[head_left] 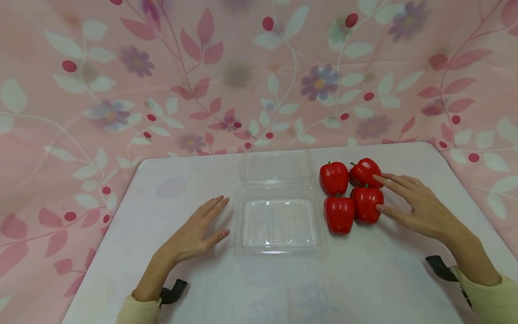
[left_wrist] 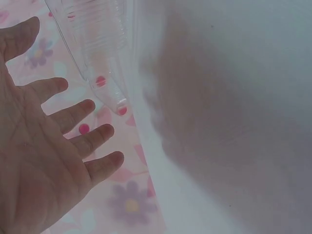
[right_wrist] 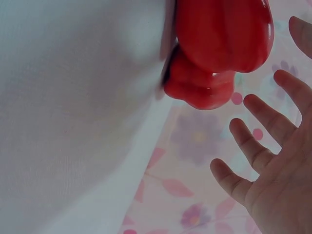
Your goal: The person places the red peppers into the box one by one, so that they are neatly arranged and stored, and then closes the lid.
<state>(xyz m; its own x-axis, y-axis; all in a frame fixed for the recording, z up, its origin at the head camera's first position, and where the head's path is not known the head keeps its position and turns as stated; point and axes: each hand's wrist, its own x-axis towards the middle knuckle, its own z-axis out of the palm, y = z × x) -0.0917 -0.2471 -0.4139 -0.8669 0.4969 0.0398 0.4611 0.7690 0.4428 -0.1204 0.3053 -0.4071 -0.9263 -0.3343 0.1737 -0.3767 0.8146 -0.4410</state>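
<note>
Red peppers point(head_left: 339, 215) crowd the right hand point(head_left: 421, 204), a clear container point(head_left: 279, 223) near the left hand point(head_left: 193, 234); fingers spread, empty. A careless brush could topple peppers.

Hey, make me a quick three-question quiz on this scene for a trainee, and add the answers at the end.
1. How many red bell peppers are on the white table?
2. True or false: the lid of the clear plastic clamshell is open.
3. In the head view, where are the peppers? A: left of the clamshell. B: inside it. C: right of it.

Key
1. Four.
2. True.
3. C.
</note>
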